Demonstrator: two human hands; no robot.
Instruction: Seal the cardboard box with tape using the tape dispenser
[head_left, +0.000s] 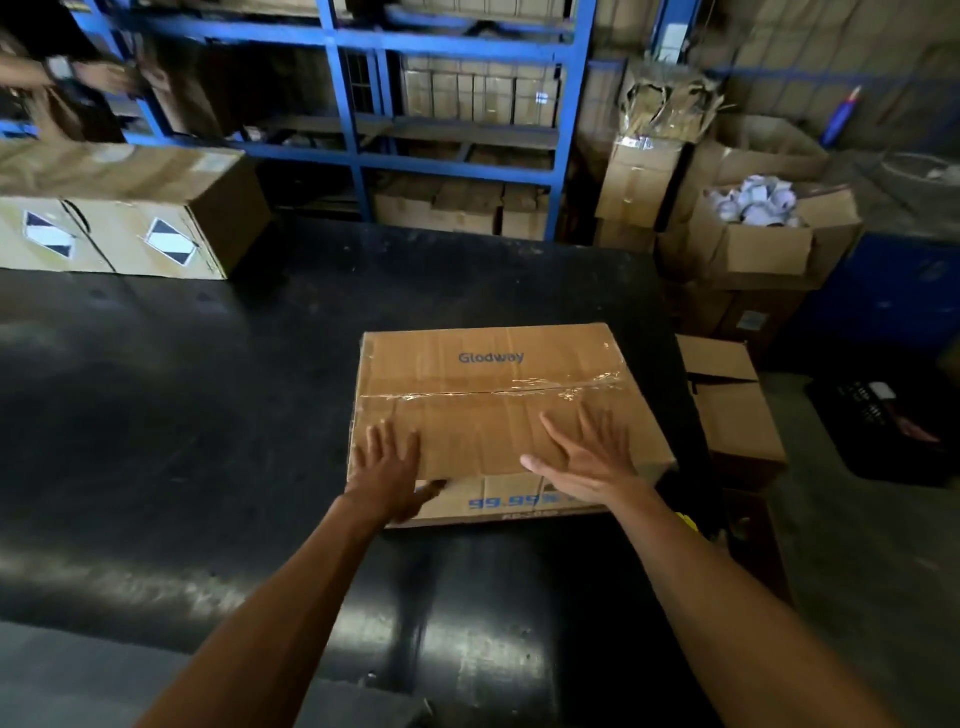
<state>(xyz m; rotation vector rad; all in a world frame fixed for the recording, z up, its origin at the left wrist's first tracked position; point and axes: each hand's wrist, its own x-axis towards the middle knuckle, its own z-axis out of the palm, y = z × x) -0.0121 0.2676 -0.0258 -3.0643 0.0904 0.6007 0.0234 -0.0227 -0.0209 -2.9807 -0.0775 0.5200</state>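
A brown cardboard box (488, 364) marked "Glodway" lies on a black table (208, 415), its flaps closed. Clear tape (519, 389) runs along the top seam, wrinkled toward the right end. My left hand (387, 467) rests flat on the box's near left corner, fingers spread, thumb over the front edge. My right hand (587, 452) lies flat on the near right part of the top, fingers spread. Neither hand holds anything. No tape dispenser is visible.
A long carton (130, 208) with diamond labels sits at the table's far left. Blue shelving (457, 104) with boxes stands behind. Stacked and open cartons (753, 244) crowd the floor to the right, one close to the table edge (727, 400). Another person's arms (67, 73) show at top left.
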